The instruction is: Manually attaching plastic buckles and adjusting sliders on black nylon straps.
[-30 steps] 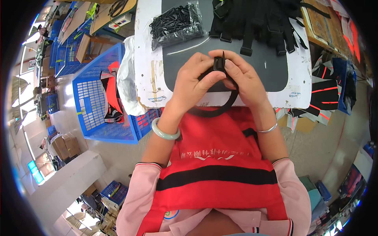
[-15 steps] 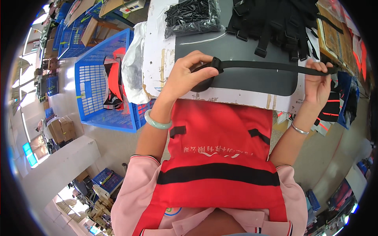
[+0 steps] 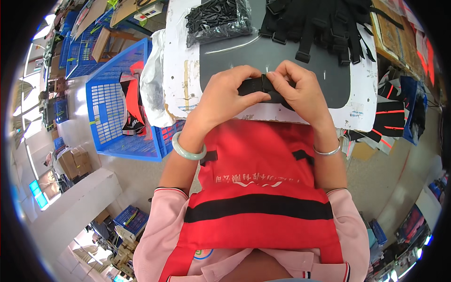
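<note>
Both hands meet over the near part of the dark grey mat (image 3: 225, 56) on the white table. My left hand (image 3: 229, 94) pinches a black webbing strap (image 3: 251, 86) beside a small black buckle (image 3: 264, 83). From the other side, my right hand (image 3: 298, 89) grips the same strap with thumb and forefinger at the buckle. A loop of the strap hangs under the fingers. How the webbing runs through the buckle is hidden by the fingertips.
At the table's back stand a clear bag of small black plastic parts (image 3: 216, 19) and a heap of black straps with buckles (image 3: 319, 28). A blue crate (image 3: 105, 120) holding red and black pieces is at the left. Black pieces with red stripes (image 3: 390, 117) lie at the right.
My right hand has come in from the far right, where it held the strap stretched out, to the buckle beside my left hand. The strap is no longer taut.
</note>
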Tool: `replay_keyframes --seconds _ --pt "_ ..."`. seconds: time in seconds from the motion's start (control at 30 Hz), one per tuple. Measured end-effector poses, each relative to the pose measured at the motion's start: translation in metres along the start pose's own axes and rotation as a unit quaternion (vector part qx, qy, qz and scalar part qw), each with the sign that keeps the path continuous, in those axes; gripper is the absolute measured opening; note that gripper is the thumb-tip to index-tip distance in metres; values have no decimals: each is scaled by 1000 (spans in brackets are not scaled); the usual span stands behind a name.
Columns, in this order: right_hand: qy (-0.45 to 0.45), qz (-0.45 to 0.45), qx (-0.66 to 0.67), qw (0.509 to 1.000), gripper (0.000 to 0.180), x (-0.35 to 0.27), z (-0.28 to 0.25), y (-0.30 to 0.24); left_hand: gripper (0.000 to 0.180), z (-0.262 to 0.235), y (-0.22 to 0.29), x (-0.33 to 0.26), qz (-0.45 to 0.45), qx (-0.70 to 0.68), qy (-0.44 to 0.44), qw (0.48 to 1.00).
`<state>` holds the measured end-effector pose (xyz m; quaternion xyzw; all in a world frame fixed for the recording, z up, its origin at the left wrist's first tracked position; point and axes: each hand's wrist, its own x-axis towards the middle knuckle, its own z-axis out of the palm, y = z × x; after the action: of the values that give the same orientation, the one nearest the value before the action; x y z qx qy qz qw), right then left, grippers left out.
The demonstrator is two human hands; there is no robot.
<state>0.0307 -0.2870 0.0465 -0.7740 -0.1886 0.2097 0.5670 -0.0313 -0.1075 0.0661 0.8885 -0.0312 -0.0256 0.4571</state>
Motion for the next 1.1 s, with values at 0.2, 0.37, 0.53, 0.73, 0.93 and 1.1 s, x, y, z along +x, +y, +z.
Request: replay_keyframes --seconds 0.2,0.37,0.53,0.73,0.93,1.1 --pt "-9 -14 -38 999 25 -2 -6 2 35 0 -4 -2 63 50 19 997" --pt "-73 -16 50 996 26 -3 -4 12 37 3 0 -3 68 -30 -5 997" --pt "41 -60 146 987 33 -1 21 13 26 36 -8 -6 -79 -359 121 922" --pt "16 -22 136 990 29 4 31 0 19 39 -5 -19 -166 -471 106 860" --pt "-21 -166 -31 985 33 9 22 -19 9 4 -5 -28 -95 -558 201 800" --pt "32 -191 -46 980 32 15 -7 4 17 -138 -14 -64 48 -639 318 699"
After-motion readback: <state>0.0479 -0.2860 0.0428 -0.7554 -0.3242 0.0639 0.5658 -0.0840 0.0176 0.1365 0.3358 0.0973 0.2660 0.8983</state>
